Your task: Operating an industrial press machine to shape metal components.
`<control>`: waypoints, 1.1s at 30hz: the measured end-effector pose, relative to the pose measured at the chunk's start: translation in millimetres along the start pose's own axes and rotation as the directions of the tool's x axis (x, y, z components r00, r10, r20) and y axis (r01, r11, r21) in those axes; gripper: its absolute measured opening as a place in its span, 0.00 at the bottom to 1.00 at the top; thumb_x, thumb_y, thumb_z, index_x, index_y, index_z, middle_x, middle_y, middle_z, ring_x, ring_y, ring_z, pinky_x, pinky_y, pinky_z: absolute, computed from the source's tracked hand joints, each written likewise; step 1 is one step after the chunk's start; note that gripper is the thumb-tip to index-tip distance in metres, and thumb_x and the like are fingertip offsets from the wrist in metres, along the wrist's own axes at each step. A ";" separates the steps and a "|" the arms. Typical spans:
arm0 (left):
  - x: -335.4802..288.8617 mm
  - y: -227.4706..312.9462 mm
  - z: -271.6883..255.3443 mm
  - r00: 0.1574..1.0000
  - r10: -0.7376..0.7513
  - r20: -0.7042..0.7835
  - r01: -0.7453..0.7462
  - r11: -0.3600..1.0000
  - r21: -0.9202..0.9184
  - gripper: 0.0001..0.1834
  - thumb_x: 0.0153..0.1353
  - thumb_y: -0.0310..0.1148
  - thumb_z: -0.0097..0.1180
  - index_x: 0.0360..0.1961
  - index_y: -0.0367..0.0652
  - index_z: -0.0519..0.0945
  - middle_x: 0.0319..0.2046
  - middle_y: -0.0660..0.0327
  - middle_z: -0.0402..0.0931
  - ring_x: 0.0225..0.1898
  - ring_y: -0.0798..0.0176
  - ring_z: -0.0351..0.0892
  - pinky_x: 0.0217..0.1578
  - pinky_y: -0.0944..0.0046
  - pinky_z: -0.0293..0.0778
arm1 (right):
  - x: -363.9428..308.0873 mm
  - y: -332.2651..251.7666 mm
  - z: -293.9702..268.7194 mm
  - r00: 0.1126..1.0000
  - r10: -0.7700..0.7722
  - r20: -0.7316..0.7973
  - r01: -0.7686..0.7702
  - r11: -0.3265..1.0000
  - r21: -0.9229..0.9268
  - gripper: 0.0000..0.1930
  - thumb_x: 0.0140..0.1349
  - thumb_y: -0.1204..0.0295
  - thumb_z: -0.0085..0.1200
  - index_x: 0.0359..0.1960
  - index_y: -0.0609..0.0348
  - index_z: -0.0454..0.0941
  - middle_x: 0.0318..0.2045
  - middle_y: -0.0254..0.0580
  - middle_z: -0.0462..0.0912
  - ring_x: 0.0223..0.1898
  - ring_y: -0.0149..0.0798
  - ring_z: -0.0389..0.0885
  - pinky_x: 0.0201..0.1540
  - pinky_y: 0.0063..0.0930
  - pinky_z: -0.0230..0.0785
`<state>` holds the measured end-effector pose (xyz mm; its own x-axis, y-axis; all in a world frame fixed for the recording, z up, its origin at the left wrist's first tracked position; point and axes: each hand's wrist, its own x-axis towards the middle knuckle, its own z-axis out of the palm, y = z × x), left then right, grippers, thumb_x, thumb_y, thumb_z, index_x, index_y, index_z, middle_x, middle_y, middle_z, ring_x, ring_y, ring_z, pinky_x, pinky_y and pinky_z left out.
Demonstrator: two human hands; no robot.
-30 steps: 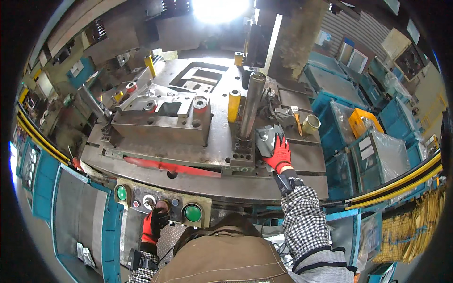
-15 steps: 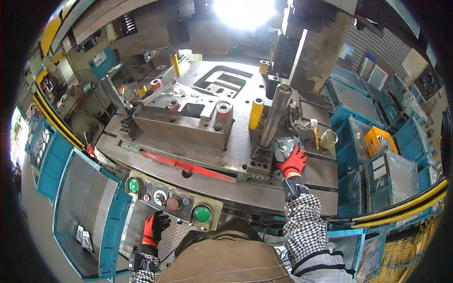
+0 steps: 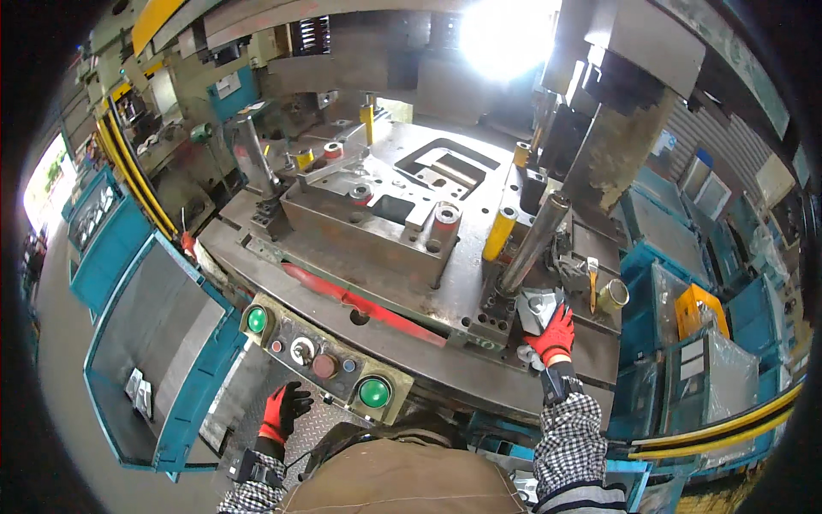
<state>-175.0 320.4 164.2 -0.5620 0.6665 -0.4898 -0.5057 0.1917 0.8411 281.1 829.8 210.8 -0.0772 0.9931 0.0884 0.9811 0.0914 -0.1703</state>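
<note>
The right hand (image 3: 552, 337) lay on a grey metal part (image 3: 537, 310), its grip unclear; the left hand (image 3: 284, 411), fingers loosely spread, hovered near the control panel (image 3: 324, 345).

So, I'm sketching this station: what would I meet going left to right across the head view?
Big blue bin → left hand → brown button → nearer green button → right hand → brush → can → orange crate.

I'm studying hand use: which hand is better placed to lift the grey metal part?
Likely the right: the right hand touches the metal part, while the left hand hovers near the button panel.
</note>
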 end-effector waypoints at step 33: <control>-12.5 -15.5 30.0 0.997 0.073 -0.033 -0.077 0.989 -0.130 0.27 0.75 0.47 0.54 0.65 0.38 0.73 0.48 0.48 0.85 0.47 0.50 0.88 0.46 0.54 0.83 | 32.2 54.8 5.0 0.971 -0.185 -0.152 0.212 0.959 0.187 0.74 0.34 0.51 0.83 0.79 0.64 0.45 0.77 0.63 0.53 0.78 0.57 0.52 0.79 0.42 0.49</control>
<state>-140.5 330.6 164.2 -0.6187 0.6547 -0.4343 -0.5420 0.0445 0.8392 331.6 867.2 199.4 -0.2300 0.9361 0.2661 0.8916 0.3123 -0.3279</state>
